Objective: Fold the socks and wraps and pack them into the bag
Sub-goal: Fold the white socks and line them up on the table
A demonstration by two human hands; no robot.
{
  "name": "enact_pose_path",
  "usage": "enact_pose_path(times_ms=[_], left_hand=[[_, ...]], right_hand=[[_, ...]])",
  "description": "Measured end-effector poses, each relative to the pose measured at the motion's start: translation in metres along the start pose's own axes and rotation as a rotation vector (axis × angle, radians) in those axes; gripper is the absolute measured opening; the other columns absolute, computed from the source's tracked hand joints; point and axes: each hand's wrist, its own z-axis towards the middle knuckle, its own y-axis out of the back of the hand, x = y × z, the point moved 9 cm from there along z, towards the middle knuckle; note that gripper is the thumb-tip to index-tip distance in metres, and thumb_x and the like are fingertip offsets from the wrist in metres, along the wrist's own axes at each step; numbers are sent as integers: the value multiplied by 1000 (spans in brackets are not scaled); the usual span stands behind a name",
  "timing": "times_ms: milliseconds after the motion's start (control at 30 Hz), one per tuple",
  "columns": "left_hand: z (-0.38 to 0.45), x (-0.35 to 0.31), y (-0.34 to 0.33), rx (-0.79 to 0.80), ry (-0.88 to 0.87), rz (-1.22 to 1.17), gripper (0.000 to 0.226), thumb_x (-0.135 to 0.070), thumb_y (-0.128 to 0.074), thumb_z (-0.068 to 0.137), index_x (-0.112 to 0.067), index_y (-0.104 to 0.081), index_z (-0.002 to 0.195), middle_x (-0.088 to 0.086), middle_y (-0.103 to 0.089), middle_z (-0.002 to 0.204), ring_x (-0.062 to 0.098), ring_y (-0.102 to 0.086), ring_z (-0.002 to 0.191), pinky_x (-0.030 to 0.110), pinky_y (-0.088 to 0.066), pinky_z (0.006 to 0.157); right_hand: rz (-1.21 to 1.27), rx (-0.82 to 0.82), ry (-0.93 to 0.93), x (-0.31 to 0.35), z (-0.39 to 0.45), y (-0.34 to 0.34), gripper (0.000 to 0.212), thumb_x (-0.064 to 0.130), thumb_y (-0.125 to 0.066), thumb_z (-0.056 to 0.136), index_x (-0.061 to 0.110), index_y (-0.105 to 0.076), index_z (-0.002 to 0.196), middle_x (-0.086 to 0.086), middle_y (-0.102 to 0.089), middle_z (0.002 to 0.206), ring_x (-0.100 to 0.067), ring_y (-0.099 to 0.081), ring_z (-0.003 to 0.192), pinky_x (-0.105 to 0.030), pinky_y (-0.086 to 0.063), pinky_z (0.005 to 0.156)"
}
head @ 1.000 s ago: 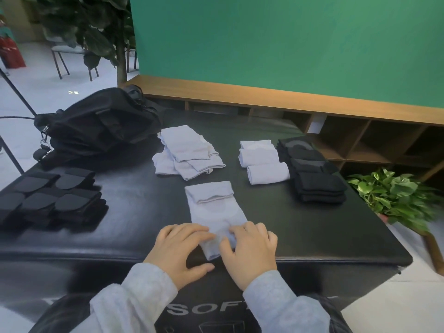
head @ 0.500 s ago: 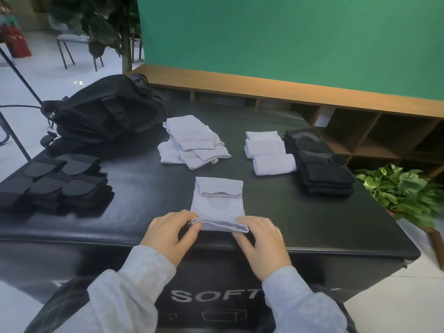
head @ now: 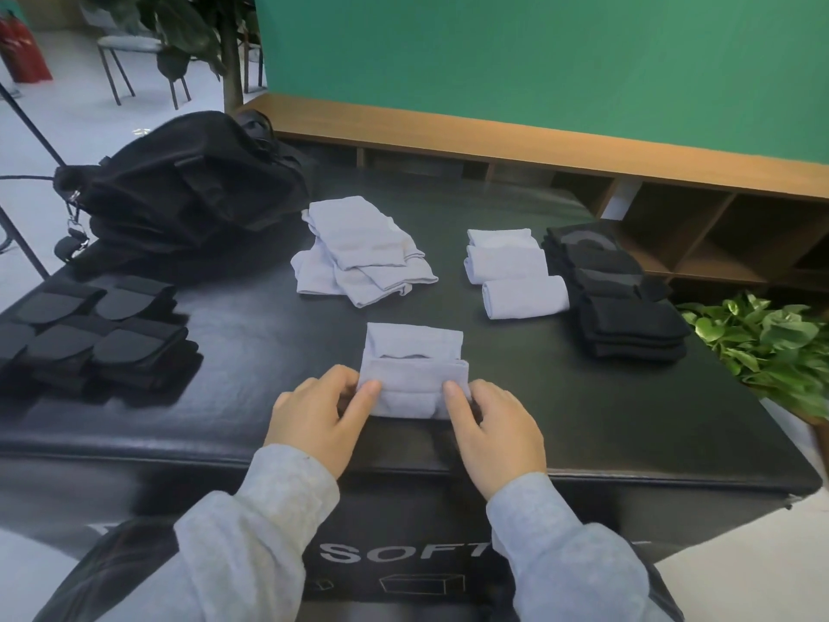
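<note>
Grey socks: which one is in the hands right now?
The half-rolled grey sock at the near table edge, pinched by the left hand and right hand; the loose pile and three rolled ones lie untouched.

A single head-worn wide-angle view is taken from above and behind the left hand (head: 320, 413) and right hand (head: 491, 430), angled forward and down at close range; beyond them the scene is stretched, perhaps by lens distortion.
</note>
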Motion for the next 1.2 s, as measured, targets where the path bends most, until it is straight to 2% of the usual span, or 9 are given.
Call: enact_pose_path(times_ms=[267, 400, 500, 567, 667, 833, 967, 1100, 1200], left_hand=[[2, -16, 6, -99, -32, 209, 27, -35, -54, 88, -22, -41, 69, -7, -49, 68, 15, -47, 66, 30, -33, 72], [0, -17, 7, -170, -134, 180, 15, -19, -64, 84, -27, -51, 83, -8, -56, 97, 19, -46, 93, 31, -32, 75], [-3, -25, 2, -175, -328, 186, 13, -23, -56, 86, -33, -62, 90, -16, -59, 108, 10, -39, 113, 33, -28, 83], [-2, -26, -5, -103, -368, 220, 23, -43, -43, 84, -38, -63, 94, -21, -60, 107, 4, -38, 116, 30, -26, 86], [-3, -30, -11, -51, -408, 332, 44, -64, -43, 73, -36, -62, 101, -20, -59, 108, 4, -39, 113, 28, -31, 87], [-2, -27, -5, -51, -360, 222, 36, -42, -45, 72, -32, -60, 103, -19, -58, 107, 5, -41, 105, 32, -33, 85], [2, -13, -7, 29, -266, 129, 42, -7, -51, 78, -29, -59, 113, -18, -52, 108, 10, -43, 111, 31, -34, 96], [2, -5, -7, 58, -209, 60, 31, -13, -55, 86, -34, -59, 108, -10, -58, 108, 14, -49, 105, 32, -44, 91], [0, -13, -5, 77, -244, 20, 19, -19, -56, 88, -35, -58, 95, -11, -59, 98, 5, -48, 96, 22, -41, 83]], right_hand=[[-127, -32, -21, -1, 5, -4, 30, 41, -46, 92, 17, -44, 75, 7, -45, 75, -16, -50, 71, -33, -48, 71], [-79, -155, 61, 1, 0, 0, 14, 26, -55, 90, 24, -51, 103, 10, -48, 105, -13, -53, 87, -27, -45, 71], [-50, -267, 174, 3, -4, 2, 21, 9, -65, 81, 25, -61, 95, 9, -52, 117, -13, -47, 94, -30, -49, 63], [-80, -242, 218, 6, -4, -1, 13, 22, -58, 84, 28, -64, 94, 14, -56, 118, -9, -43, 97, -29, -48, 70], [-190, -141, 253, 12, -6, -10, 38, 47, -43, 78, 31, -63, 106, 18, -57, 119, -5, -41, 103, -25, -36, 80], [-132, 30, 240, 8, -4, -14, 41, 29, -49, 80, 32, -52, 121, 23, -43, 128, -3, -35, 116, -17, -19, 88], [-66, -36, 231, 7, -4, -7, 33, 17, -56, 81, 29, -57, 111, 19, -52, 113, -8, -44, 105, -17, -25, 85], [-27, -108, 212, -1, -3, -7, 19, 19, -65, 80, 28, -62, 97, 18, -44, 95, -9, -42, 91, -23, -43, 75], [18, -162, 212, -3, -6, -2, 15, 20, -69, 75, 27, -61, 86, 18, -38, 101, -6, -34, 94, -11, -35, 70]])
